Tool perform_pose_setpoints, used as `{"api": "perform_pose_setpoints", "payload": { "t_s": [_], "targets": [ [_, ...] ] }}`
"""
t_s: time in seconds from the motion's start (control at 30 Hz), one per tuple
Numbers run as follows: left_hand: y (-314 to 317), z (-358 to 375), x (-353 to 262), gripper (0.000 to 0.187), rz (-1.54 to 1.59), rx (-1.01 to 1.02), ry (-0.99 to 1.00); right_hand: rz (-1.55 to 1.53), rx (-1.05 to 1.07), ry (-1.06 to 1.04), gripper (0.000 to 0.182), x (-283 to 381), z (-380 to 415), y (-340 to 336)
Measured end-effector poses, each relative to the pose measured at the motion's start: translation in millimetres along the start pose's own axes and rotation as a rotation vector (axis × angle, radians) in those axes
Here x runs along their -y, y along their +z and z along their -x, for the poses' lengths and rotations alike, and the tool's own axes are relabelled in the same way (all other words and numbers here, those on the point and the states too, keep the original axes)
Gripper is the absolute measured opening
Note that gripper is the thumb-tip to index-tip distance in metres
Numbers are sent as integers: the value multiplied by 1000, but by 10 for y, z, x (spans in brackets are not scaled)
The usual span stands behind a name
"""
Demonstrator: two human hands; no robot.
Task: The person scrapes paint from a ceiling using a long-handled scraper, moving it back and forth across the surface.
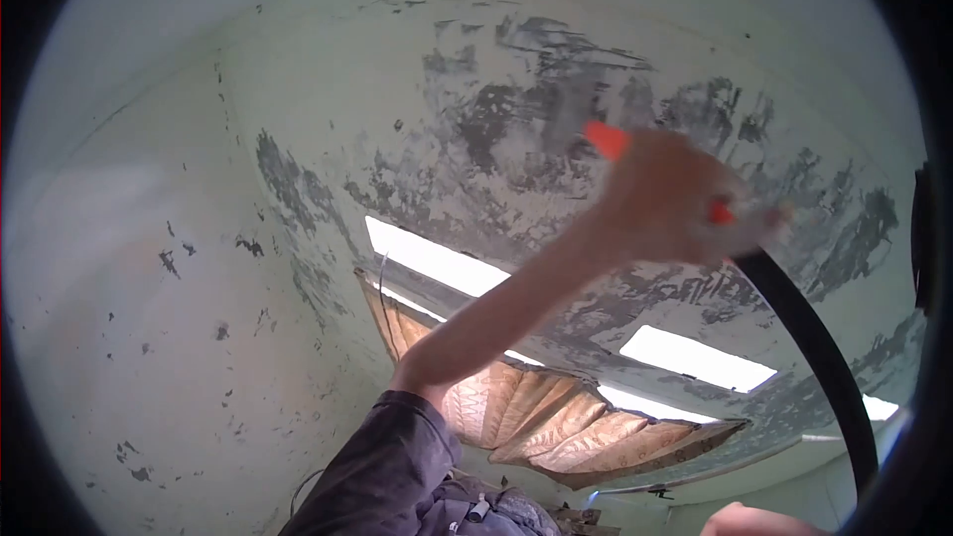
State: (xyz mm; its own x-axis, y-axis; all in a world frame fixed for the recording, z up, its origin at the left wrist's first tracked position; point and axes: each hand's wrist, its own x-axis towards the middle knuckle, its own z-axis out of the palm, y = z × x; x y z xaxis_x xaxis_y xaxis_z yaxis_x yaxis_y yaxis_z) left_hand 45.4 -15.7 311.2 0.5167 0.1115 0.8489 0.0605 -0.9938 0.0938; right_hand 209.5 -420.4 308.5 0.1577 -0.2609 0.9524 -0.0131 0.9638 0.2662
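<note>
My left hand [680, 194], smeared by motion, is raised across the patchy pale-green and grey surface [516, 124]. Its fingers are wrapped round an orange-red tool [605, 140], whose kind I cannot tell. One orange end sticks out on the left of the fist, and a red spot shows at its right side. From under that hand a thick black hose or cable [814, 347] curves down to the lower right. Only a pale part of my right hand [759, 521] shows at the bottom edge, its fingers out of frame.
Bright window openings [699, 357] lie below the raised arm. Brown paper-like sheeting [566, 427] hangs in folds beside them. A curved, flaking wall [149, 337] fills the left side. Dark clothing [491, 511] shows at the bottom, and a dark object [922, 238] stands at the right edge.
</note>
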Motion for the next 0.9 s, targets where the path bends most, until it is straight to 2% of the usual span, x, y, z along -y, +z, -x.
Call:
{"api": "perform_pose_setpoints", "payload": {
  "t_s": [0.13,0.2,0.23,0.27,0.3,0.33,0.4,0.43,0.47,0.53,0.57,0.63,0.73,0.77,0.8,0.87,0.9],
  "targets": [
    [-139,35,182,70,15,-153,24,14,-27,45,39,39,66,72],
    [-14,18,68,68,-93,-84,121,24,-21,67,39,10,87,87],
    [-69,23,130,68,-90,-82,126,-20,-57,-8,38,-33,106,64],
    [-148,80,216,65,-11,-106,42,-65,-91,-70,38,-76,110,39],
    [-174,104,267,62,67,-131,-36,-95,-127,26,37,-232,174,39],
    [-172,75,294,62,64,-136,-29,217,-149,-66,36,-465,267,88],
    [-198,89,348,63,-37,-238,144,-2,-65,131,36,-148,226,42],
    [-124,57,224,67,-72,-166,39,-49,-6,58,36,-111,181,64],
    [-136,52,197,67,-80,-169,35,15,1,-33,36,-24,141,117],
    [-160,62,159,69,-19,-88,7,-49,-96,-132,35,-37,153,47],
    [-254,85,231,69,-19,-89,4,-79,-104,-24,36,-183,200,-29],
    [-555,122,473,72,-12,-223,-92,-101,-76,169,39,-539,327,-31],
    [-400,112,273,73,27,-120,-51,-128,-43,138,39,-484,270,-7],
    [-334,73,157,70,-67,-11,20,-136,-26,114,39,-449,239,0],
    [-393,83,234,70,-78,-15,14,-138,-8,90,40,-399,208,3],
    [-494,122,425,69,-66,-179,-83,-115,24,51,40,-318,159,53],
    [-632,178,530,71,56,-208,-167,-106,46,158,37,-501,249,12]
  ]
}}
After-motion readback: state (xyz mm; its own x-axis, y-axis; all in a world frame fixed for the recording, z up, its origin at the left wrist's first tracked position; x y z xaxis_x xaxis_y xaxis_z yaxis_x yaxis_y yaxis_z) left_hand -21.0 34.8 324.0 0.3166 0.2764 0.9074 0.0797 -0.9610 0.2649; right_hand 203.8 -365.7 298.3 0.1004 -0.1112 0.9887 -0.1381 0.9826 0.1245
